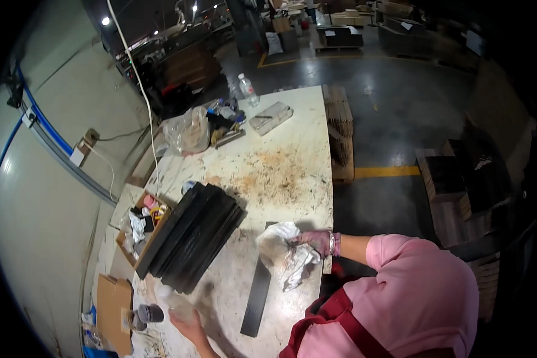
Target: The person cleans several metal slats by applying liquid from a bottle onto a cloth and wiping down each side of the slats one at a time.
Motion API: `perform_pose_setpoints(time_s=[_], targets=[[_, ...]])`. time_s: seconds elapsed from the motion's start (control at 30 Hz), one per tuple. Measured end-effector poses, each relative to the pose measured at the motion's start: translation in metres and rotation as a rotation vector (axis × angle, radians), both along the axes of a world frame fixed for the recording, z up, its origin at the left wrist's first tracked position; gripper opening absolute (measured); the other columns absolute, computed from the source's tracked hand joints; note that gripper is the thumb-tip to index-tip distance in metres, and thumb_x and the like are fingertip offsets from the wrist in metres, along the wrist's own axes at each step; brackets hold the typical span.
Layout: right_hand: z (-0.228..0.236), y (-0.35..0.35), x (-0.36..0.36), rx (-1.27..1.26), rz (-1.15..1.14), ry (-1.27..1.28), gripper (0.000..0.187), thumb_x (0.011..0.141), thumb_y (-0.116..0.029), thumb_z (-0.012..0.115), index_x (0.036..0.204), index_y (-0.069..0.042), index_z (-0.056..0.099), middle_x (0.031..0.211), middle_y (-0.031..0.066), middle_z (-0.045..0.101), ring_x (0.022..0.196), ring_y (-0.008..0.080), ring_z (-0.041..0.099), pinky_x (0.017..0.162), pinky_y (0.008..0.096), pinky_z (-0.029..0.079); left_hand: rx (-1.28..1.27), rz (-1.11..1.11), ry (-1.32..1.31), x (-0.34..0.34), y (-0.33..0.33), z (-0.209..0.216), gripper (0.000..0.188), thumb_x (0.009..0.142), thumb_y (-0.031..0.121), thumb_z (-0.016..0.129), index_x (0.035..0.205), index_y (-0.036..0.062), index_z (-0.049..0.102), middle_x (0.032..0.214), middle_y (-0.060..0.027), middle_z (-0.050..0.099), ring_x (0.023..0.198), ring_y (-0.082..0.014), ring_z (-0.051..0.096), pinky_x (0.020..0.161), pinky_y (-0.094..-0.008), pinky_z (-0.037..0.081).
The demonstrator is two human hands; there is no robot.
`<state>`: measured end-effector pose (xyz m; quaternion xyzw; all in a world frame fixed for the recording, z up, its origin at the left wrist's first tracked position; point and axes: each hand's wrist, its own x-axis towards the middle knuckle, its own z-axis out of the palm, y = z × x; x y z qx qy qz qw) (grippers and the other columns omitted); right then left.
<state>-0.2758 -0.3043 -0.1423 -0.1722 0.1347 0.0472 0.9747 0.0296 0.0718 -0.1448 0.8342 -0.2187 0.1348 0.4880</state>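
My left hand [189, 326] is closed round a cloudy, translucent bottle [182, 307] near the table's lower left; the bottle looks slightly blurred. My right hand [316, 241], in a purplish glove, grips a crumpled white rag [289, 262] with brownish stains. The rag rests over a long narrow black strip [256, 301], hiding part of its upper half. Left of the strip, a stack of similar black strips [194, 232] lies slanted on the white worktable [298, 203].
Beside the stack stands a cardboard box [129, 256] of odds and ends. Dark jars [151, 313] and a cardboard piece [114, 310] lie near my left hand. Farther back are a plastic bag [188, 132], a grey block [271, 118] and a water bottle [248, 90]. Brown dust marks the tabletop.
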Motion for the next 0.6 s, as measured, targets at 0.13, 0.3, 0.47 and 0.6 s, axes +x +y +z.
perform_pose_setpoints(time_s=[0.13, 0.3, 0.47, 0.6], targets=[[0.003, 0.005, 0.012, 0.114, 0.025, -0.182, 0.026, 0.095, -0.016, 0.053, 0.114, 0.001, 0.059, 0.104, 0.0168, 0.066, 0.092, 0.0268, 0.067, 0.086, 0.0421, 0.055, 0.429, -0.316, -0.029, -0.098, -0.040, 0.075, 0.080, 0.058, 0.020, 0.080, 0.130, 0.0061, 0.048, 0.117, -0.0184, 0.052, 0.109, -0.0360, 0.051, 0.096, -0.0452, 0.037], [0.008, 0.032, 0.025, -0.100, 0.086, -0.125, 0.026, 0.093, -0.015, 0.057, 0.113, 0.000, 0.061, 0.103, 0.0123, 0.067, 0.088, 0.0218, 0.067, 0.081, 0.0386, 0.055, 0.705, -0.467, -0.329, -0.148, -0.065, 0.066, 0.077, 0.057, 0.024, 0.078, 0.128, 0.0099, 0.051, 0.112, -0.0127, 0.057, 0.100, -0.0300, 0.057, 0.085, -0.0448, 0.037], [-0.020, 0.042, 0.022, -0.244, 0.120, 0.136, 0.026, 0.091, -0.016, 0.061, 0.112, -0.001, 0.062, 0.099, 0.0102, 0.068, 0.082, 0.0188, 0.067, 0.075, 0.0373, 0.056, 0.749, -0.448, -0.429, -0.152, -0.060, 0.075, 0.078, 0.056, 0.023, 0.079, 0.128, 0.0127, 0.052, 0.099, -0.0104, 0.056, 0.091, -0.0295, 0.057, 0.080, -0.0446, 0.039], [0.012, 0.045, 0.009, -0.400, -0.024, 0.044, 0.027, 0.088, -0.012, 0.063, 0.112, 0.000, 0.063, 0.098, 0.0080, 0.068, 0.082, 0.0173, 0.066, 0.075, 0.0350, 0.055, 0.911, -0.343, -0.501, -0.137, -0.063, 0.100, 0.077, 0.056, 0.014, 0.077, 0.129, 0.0181, 0.055, 0.094, -0.0118, 0.053, 0.084, -0.0305, 0.055, 0.073, -0.0407, 0.042]])
